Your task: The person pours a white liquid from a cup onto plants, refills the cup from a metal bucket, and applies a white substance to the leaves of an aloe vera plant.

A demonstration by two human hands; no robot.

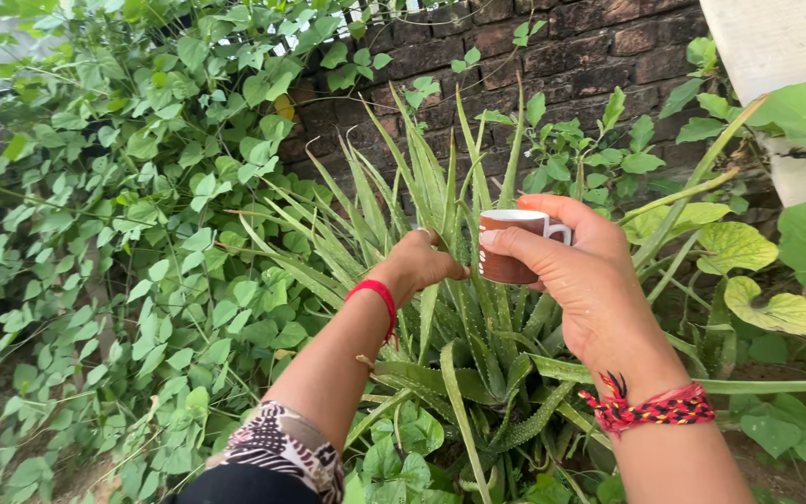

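Right grip (582, 280): closed around a small brown cup (507, 246) with a white inner rim and a white handle, thumb across the near side of the wall, fingers curled behind; the handle sticks out on the far right of the fingers. Cup held upright or nearly so, up in the air above the plant, mouth level with the top of the grip. Contents cannot be seen from this angle. Left grip (419, 264): fingers bunched and pinched together among the leaves just left of the cup, knuckles toward the camera; whether a leaf is actually caught between the fingertips cannot be told. The two grips are close, with a few upright leaves between them. Below and around both grips: an aloe plant (478, 359), long pointed green leaves with pale speckling and small toothed edges, fanning up from a base under the cup. Left wrist carries a plain red thread band (380, 297); right wrist carries a braided red, black and yellow band (650, 408). Patterned sleeve (284, 448) shows at the left forearm. Behind the grips: dark brick wall (590, 51). Left of the left grip: dense climbing vine (132, 187) with small heart-shaped leaves. Right of the right grip: broad yellowing leaves (776, 303).
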